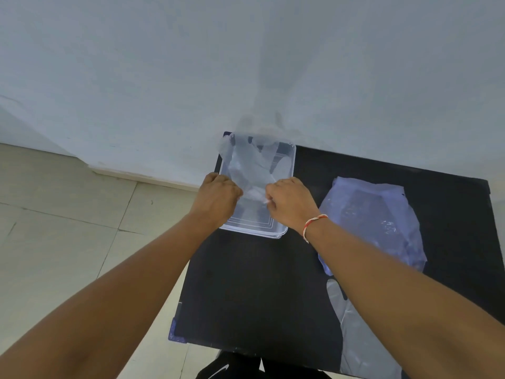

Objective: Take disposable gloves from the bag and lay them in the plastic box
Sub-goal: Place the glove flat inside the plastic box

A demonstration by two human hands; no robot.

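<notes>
A clear plastic box (284,231) stands at the far left corner of the black table (254,291). A thin see-through disposable glove (252,166) lies over the box, its fingers draped past the far rim. My left hand (217,198) pinches the glove's near edge at the left. My right hand (291,205), with a red and white thread at the wrist, pinches the same edge at the right. The plastic bag (374,214) of gloves lies flat to the right of the box. A second loose glove (360,337) lies on the table under my right forearm.
The table's far edge sits against a pale wall (246,64). Beige floor tiles (60,220) lie to the left of the table. A dark trouser leg with a white logo (218,370) shows below the near edge.
</notes>
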